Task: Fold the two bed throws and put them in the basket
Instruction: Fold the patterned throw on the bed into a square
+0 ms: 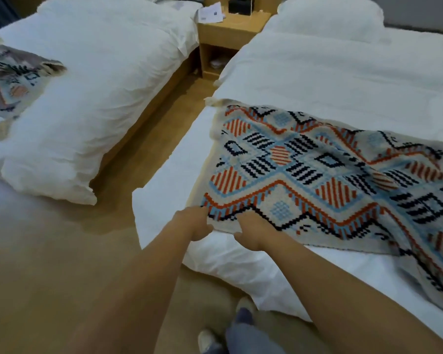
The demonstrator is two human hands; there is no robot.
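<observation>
Right bed: white bed with smooth sheets [343, 72], right half of frame.
Throw: woven rectangular throw with orange, blue and black diamond pattern [317, 175], spread flat on it, long axis from centre to right edge.
Second throw: crumpled patterned throw [8, 80], upper left.
Left hand [193, 223]: fingers closed on the throw's near corner.
Right hand [253, 233]: fingers pinch the same edge.
</observation>
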